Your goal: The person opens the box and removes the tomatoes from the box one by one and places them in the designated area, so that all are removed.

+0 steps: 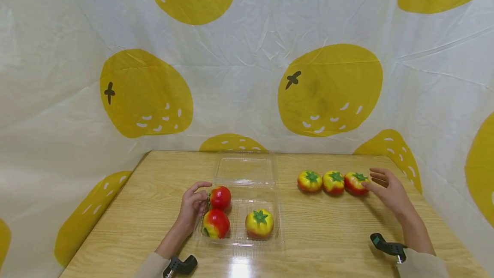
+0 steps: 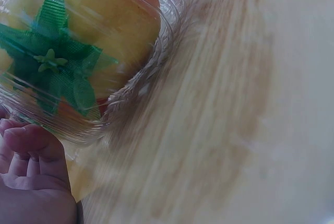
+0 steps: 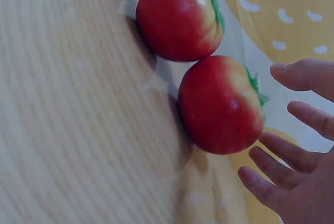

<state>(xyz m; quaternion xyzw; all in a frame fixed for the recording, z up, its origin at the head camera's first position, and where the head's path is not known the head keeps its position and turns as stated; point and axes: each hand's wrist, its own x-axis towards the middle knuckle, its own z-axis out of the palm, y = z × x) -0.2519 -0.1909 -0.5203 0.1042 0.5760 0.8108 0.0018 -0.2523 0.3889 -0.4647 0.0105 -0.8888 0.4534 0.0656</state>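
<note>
A clear plastic container (image 1: 239,192) stands on the table with its lid (image 1: 245,170) folded back. Inside are three red-and-yellow toy tomatoes: two in its left half, the front left one (image 1: 217,224) and the one behind it (image 1: 220,197), and one (image 1: 259,223) on the right, leaf up. Along the container's left edge is my left hand (image 1: 191,205), fingers loosely bent; in the left wrist view its fingertips (image 2: 28,136) come close to the corner. My right hand (image 1: 390,188), fingers spread, reaches the rightmost tomato (image 1: 356,183) of a row of three; its thumb overlaps that tomato.
The other two row tomatoes, a middle one (image 1: 333,182) and a left one (image 1: 309,181), sit right of the container. Behind the wooden table (image 1: 316,226) hangs a white curtain (image 1: 235,93) with yellow fruit prints.
</note>
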